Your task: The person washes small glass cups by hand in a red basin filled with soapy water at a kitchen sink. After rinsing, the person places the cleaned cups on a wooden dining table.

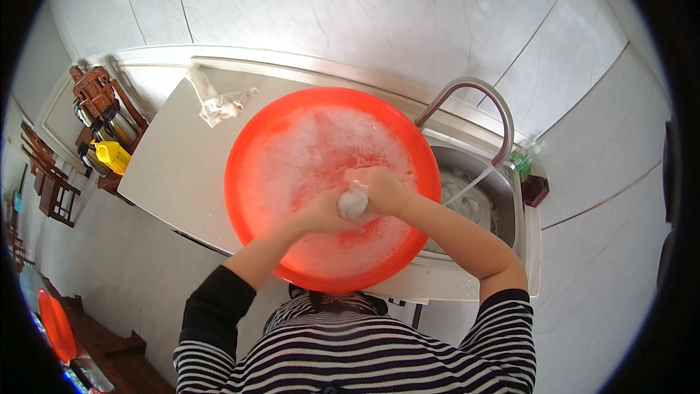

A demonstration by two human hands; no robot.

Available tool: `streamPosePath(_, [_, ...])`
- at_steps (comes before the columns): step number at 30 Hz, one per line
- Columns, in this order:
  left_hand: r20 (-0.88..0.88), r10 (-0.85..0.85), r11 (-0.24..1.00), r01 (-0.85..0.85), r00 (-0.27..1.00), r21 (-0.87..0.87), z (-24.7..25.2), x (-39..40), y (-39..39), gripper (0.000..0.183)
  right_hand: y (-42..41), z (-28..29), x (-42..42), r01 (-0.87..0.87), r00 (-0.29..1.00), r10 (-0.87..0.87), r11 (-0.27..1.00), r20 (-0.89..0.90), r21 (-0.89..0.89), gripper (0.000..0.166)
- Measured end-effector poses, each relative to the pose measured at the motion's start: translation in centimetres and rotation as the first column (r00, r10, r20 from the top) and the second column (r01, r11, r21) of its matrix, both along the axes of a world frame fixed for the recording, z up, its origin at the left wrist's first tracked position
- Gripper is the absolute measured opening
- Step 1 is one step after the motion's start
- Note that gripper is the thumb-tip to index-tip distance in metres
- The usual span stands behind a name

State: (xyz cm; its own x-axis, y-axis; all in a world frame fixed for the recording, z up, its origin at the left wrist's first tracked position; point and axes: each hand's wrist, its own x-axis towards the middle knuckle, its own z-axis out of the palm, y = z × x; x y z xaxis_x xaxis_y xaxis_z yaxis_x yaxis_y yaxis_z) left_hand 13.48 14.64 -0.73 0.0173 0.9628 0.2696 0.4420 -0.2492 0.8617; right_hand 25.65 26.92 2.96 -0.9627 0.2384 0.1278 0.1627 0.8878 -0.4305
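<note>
A large red plastic basin (239, 186) full of foamy water stands on the countertop and overlaps the sink's left side. Both hands are over its middle, close together. My left hand (329, 212) is curled around a small wet white cloth (353, 204), bunched into a ball. My right hand (383, 189) grips the same bundle from the right, near its upper end. Foam lies all around the hands, and the cloth's lower part is hidden by the fingers.
Water runs from a curved metal faucet (506, 120) into the steel sink (511, 219). A white cloth (219, 106) lies at the counter's back left. Right of the sink are a green item (522, 163) and a dark red box (535, 190). A yellow jug (113, 157) and metal flasks stand far left.
</note>
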Motion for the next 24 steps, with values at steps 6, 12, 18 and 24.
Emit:
streamPosePath(6, [-0.677,0.121,0.934,-0.314,0.726,-0.17,4.3,0.5,1.1,0.064,0.9,-6.0,-0.2,-0.253,0.911,0.121,0.918,-0.394,-0.304,0.036])
streamPosePath(12, [-0.202,0.06,0.996,-0.071,0.978,-0.05,2.0,0.0,0.5,0.038,-0.3,-0.9,0.4,0.065,0.981,-0.11,0.961,-0.159,-0.268,0.04])
streamPosePath(18, [-0.735,0.007,0.955,-0.222,0.678,-0.195,6.3,0.5,1.6,0.061,-1.1,-5.3,0.5,0.008,0.883,-0.42,0.46,-0.21,-0.888,0.034])
streamPosePath(24, [-0.118,-0.031,0.997,0.022,0.993,-0.074,2.5,-0.1,0.7,0.034,0.0,0.3,0.6,-0.04,0.951,0.056,0.998,-0.305,0.058,0.034])
